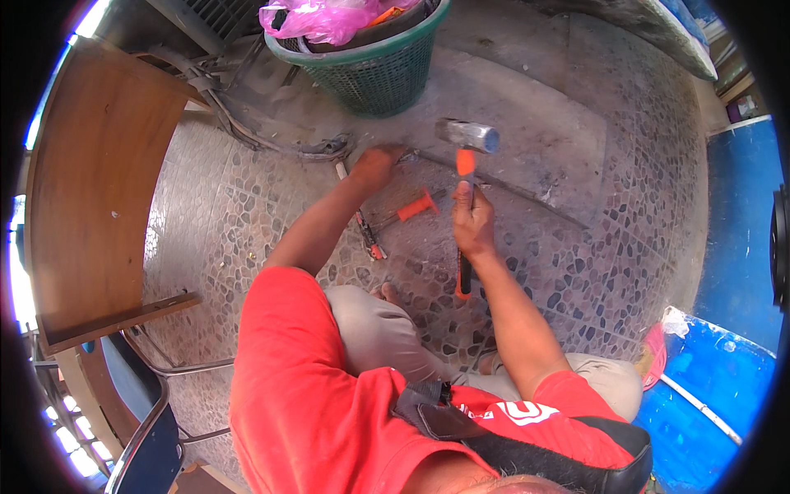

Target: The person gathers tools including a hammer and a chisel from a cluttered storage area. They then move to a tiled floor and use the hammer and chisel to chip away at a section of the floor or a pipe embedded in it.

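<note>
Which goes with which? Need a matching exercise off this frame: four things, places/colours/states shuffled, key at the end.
Column 1
1. hammer
2. green basket
3. orange-gripped tool
4. wooden panel

Column 2
A. lying loose on the floor, between the two arms
B. brown, at the left side of the picture
C. held by the handle in the right hand
D. at the top of the picture, with a pink plastic bag in it

Pairs: 1-C, 2-D, 3-A, 4-B
</note>
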Demonstrator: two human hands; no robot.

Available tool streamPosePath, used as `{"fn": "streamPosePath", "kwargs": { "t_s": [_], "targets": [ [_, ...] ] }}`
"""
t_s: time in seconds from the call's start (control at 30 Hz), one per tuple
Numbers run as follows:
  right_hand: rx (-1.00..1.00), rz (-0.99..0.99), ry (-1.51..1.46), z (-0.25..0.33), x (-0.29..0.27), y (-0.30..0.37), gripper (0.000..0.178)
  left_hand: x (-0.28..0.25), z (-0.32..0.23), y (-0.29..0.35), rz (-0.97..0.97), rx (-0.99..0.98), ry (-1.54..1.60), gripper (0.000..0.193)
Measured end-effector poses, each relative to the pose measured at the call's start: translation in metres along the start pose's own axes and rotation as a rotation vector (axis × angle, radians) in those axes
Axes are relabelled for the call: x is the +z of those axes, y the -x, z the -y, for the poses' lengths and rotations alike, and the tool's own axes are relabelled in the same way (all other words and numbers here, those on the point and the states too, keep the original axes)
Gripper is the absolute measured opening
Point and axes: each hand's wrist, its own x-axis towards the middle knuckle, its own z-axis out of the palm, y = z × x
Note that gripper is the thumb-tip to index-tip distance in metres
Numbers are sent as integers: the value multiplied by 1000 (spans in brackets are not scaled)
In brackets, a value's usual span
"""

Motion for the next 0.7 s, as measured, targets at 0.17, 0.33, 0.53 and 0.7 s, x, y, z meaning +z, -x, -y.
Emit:
{"fn": "streamPosePath", "kwargs": {
  "t_s": [0.17, 0.33, 0.53, 0.7],
  "targets": [
    [198, 140, 219, -14, 7, 0, 56, 18, 0, -3, -47, -72, 25, 49],
    [217, 71, -7, -19, 9, -5, 60, 19, -10, -12, -221, -195, 140, 48],
    [1, 4, 144, 32, 0, -26, 61, 26, 1, -21, -220, -121, 107, 44],
    [78, 103, 255, 28, -4, -31, 61, 12, 39, -18, -107, -64, 100, 43]
  ]
}}
